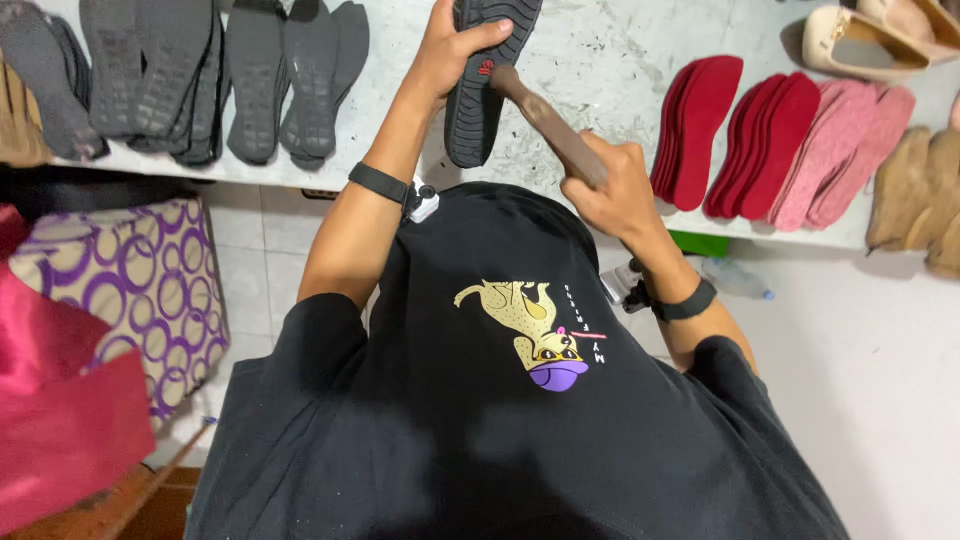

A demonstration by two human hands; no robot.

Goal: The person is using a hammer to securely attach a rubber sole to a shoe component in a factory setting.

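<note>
I see the left hand [447,50] grasping a black sole [480,90] at 12 o'clock on the tabletop [600,60]; right hand [615,190] fingers clenched round a brown tool [545,120], tip touching the sole.

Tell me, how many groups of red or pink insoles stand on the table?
3, all on the table right of the right hand: dark red insoles, a second red stack, then pink insoles. The single pieces overlap, so some may be hidden.

A marbled white table [620,70] bears grey soles [200,75], red insoles [740,130] and beige shoes [870,40].
</note>
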